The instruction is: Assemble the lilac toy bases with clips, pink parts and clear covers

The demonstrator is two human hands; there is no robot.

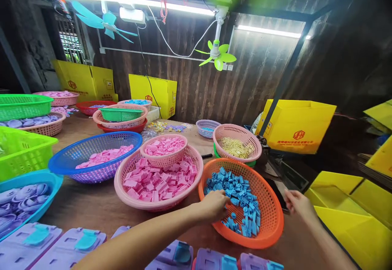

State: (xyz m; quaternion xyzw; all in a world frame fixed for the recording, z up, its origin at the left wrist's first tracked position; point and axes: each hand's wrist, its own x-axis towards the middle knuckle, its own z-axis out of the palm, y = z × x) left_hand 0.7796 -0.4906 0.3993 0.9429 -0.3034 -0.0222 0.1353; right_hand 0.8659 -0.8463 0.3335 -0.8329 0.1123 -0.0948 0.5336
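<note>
My left hand [214,205] reaches over the near left rim of an orange basket [272,221], its fingers curled at the blue plastic pieces [235,190]. Whatever is between those fingertips is hidden. To the right of that basket, my right hand [298,205] is held in the air with thumb and fingers drawn together; I cannot make out anything in it. Along the front edge lie lilac plastic cases [170,257] with blue clips [183,251], partly covered by my left forearm.
A pink basket [122,190] of pink pieces, with a smaller pink basket [163,161] in it, stands to the left. Behind is a basket of cream pieces [235,146]. Further left is a blue basket [58,164]. Yellow boxes [346,208] stand right. A green fan [216,53] hangs overhead.
</note>
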